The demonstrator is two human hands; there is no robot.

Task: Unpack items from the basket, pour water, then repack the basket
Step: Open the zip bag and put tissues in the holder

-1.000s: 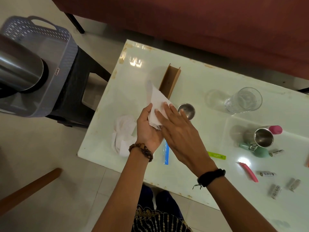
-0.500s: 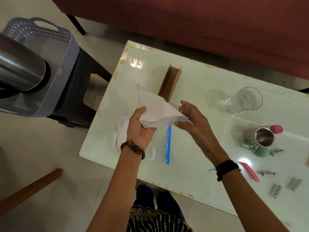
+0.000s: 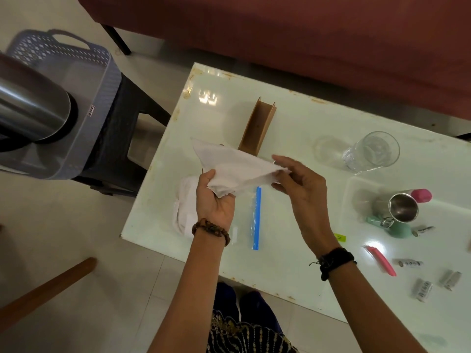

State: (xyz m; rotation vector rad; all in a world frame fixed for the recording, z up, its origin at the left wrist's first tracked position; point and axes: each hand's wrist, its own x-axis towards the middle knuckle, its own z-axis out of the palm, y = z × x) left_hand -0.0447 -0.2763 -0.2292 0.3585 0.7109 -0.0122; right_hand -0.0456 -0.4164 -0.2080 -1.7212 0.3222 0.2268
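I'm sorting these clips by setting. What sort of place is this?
Probably a home living room: a low glossy white table stands on a tiled floor beside a dark red upholstered sofa, with a grey plastic laundry-style basket on a black stool.

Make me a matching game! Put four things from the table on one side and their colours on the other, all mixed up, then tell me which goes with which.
Things:
1. tissue
2. cardboard box
3. zip strip on the plastic bag
4. bottle cap

Colours:
A. pink
B. white
C. blue
D. brown

Pairs: 1-B, 2-D, 3-C, 4-A
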